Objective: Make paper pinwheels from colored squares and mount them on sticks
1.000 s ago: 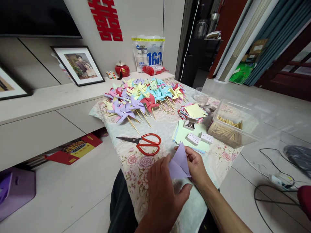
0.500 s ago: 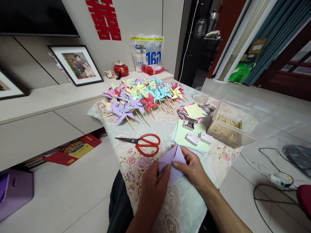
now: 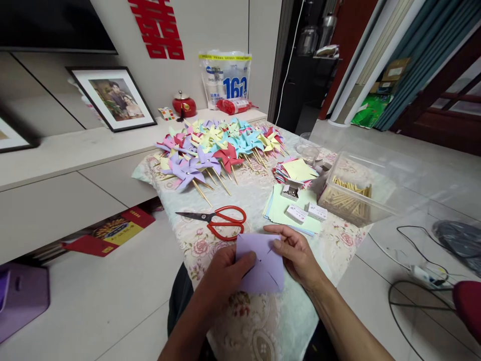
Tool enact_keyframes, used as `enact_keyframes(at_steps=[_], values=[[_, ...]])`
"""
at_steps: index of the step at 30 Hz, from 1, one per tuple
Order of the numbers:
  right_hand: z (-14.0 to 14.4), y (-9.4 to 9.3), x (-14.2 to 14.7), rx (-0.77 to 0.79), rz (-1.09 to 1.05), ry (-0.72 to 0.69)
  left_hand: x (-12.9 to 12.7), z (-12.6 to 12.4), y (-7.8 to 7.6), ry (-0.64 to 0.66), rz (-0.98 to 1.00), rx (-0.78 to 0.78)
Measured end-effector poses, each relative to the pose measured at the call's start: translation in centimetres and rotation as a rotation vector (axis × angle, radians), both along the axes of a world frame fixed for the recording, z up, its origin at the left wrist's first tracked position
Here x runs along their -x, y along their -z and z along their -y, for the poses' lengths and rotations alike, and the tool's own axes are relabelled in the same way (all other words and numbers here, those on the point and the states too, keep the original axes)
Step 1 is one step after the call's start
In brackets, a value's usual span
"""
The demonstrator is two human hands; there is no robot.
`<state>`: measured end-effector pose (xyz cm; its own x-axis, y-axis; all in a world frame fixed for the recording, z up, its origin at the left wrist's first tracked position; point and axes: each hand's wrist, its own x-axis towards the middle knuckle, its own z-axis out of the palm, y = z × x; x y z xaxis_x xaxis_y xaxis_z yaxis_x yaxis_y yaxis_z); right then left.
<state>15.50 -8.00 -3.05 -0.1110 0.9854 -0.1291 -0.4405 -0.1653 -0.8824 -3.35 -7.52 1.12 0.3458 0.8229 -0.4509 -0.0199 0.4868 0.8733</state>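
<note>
Both hands, left and right, pinch the purple paper square flat by opposite edges, fingers closed on it. It sits just in front of the scissors, exposing its cuts.

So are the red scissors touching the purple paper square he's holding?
Apart. The head view shows a strip of flowered tablecloth between the red scissors and the top edge of the purple paper square, which the left hand and right hand hold.

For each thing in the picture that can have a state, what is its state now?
purple paper square: unfolded flat, with cuts, held by both hands
left hand: gripping the paper's left edge
right hand: gripping the paper's right edge
red scissors: closed, lying on the tablecloth
clear plastic box: open, holding wooden sticks
pinwheels: finished, piled up
</note>
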Motion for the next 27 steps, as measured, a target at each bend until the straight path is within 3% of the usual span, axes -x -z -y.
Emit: enact_keyframes(at_steps=[5, 10, 15, 22, 27], values=[[-0.3, 0.3, 0.2, 0.038, 0.009, -0.012, 0.7, -1.2, 0.1, 0.089, 0.025, 0.012], [-0.6, -0.2, 0.4, 0.071, -0.06, 0.182, 0.2, -1.4, -0.5, -0.076, 0.34, -0.029], [-0.9, -0.8, 0.4, 0.082, -0.095, 0.342, -1.3, -0.5, 1.0, -0.201, 0.503, -0.004], [-0.9, -1.0, 0.3, 0.045, -0.095, 0.472, -4.1, 0.2, 1.2, -0.336, 0.609, 0.026], [-0.8, -0.9, 0.3, 0.024, -0.083, 0.425, -5.5, 0.2, 2.0, -0.288, 0.532, 0.025]])
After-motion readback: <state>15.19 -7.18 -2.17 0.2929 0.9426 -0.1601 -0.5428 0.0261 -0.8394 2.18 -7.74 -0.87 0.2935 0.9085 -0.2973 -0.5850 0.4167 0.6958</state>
